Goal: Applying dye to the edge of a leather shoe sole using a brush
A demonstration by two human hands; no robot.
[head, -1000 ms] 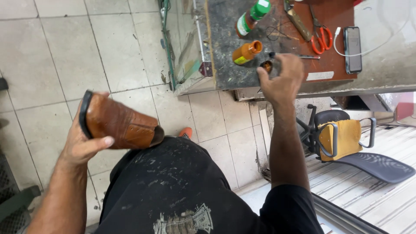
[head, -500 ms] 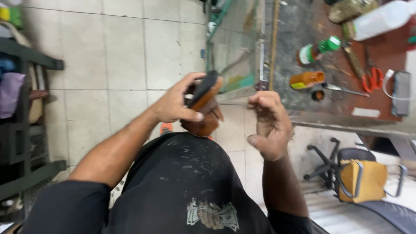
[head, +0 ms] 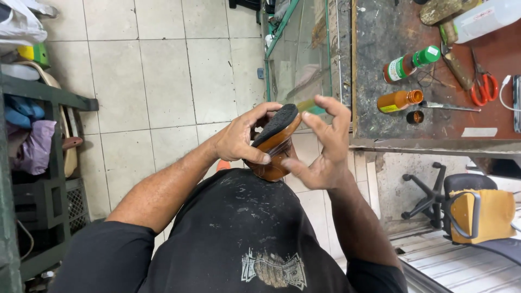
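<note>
A brown leather shoe (head: 273,154) with a black sole (head: 275,123) is held in front of my chest, sole turned up and toe pointing away. My left hand (head: 239,138) grips it from the left side, thumb across the upper. My right hand (head: 324,145) is at the shoe's right side with fingers spread, fingertips close to the sole's toe end; whether they touch it is unclear. Nothing shows in that hand.
A stained workbench (head: 391,119) stands ahead right with an uncapped orange bottle (head: 398,101), its small cap (head: 415,116), a green-capped bottle (head: 411,63), red scissors (head: 483,89) and a glass panel (head: 301,59). A dark shelf (head: 43,179) is left; a yellow-backed chair (head: 477,214) right.
My right hand left the orange bottle on the bench and came back to the shoe. My left hand lifted the shoe from my left side to mid-chest, sole up.
</note>
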